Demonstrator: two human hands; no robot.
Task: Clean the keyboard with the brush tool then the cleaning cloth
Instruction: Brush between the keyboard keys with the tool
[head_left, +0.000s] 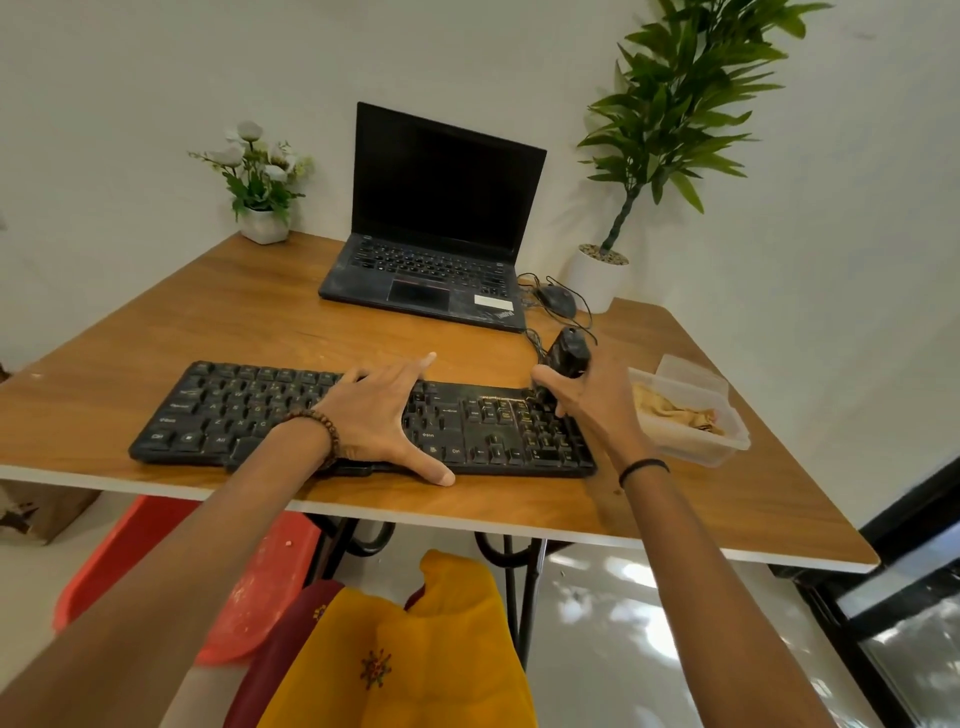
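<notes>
Black plastic keyboard (234, 410) lies crosswise under both hands in the head view: left hand (379, 415) spread flat on its middle, right hand (587, 400) curled round a stubby black brush tool (569, 356) at its right end, crumpled beige cleaning cloth (670, 408) just beyond.

black keyboard (291, 415), black brush tool (566, 358)

Table (260, 322) bears keyboard (234, 410), laptop (431, 270), seemingly mouse (556, 301).
</notes>
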